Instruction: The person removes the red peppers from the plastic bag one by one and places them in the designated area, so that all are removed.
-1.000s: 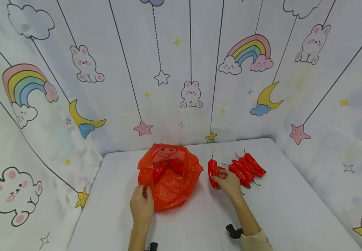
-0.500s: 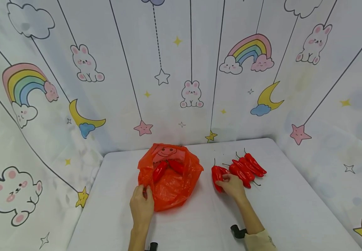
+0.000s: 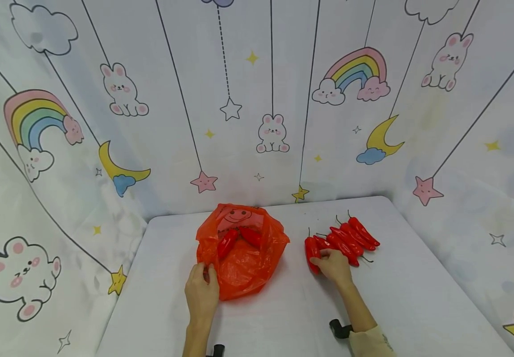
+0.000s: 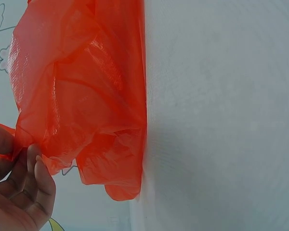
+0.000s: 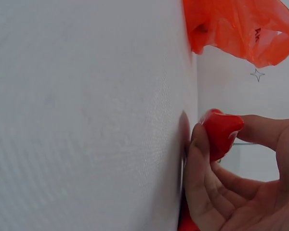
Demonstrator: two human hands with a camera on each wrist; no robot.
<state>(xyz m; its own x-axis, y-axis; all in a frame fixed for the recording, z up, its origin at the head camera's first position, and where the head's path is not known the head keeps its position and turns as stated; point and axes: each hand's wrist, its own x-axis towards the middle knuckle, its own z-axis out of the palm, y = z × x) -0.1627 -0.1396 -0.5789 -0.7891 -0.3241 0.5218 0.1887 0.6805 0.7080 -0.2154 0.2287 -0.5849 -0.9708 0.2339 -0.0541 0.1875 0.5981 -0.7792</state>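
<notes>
A red plastic bag (image 3: 248,277) with a printed smiling face stands open-mouthed on the table, two red chili peppers (image 3: 227,243) showing inside it. My left hand (image 3: 201,292) pinches the bag's near left edge; the left wrist view shows the thin film between thumb and fingertips (image 4: 34,161). At the left end of a row of peppers, my right hand (image 3: 334,267) holds a red chili pepper (image 3: 311,253) between thumb and fingers. In the right wrist view that pepper (image 5: 220,132) is seen end-on, its shadow on the tabletop beside it.
Several more red chili peppers (image 3: 350,238) lie slanted side by side, right of my right hand. The white table (image 3: 274,322) meets a cloth backdrop (image 3: 172,99) with rabbits, stars and rainbows behind it. Black camera mounts (image 3: 339,329) sit at the wrists.
My right hand has moved right and slightly toward me with its pepper, bringing it beside the other peppers. The left hand and the bag have stayed put.
</notes>
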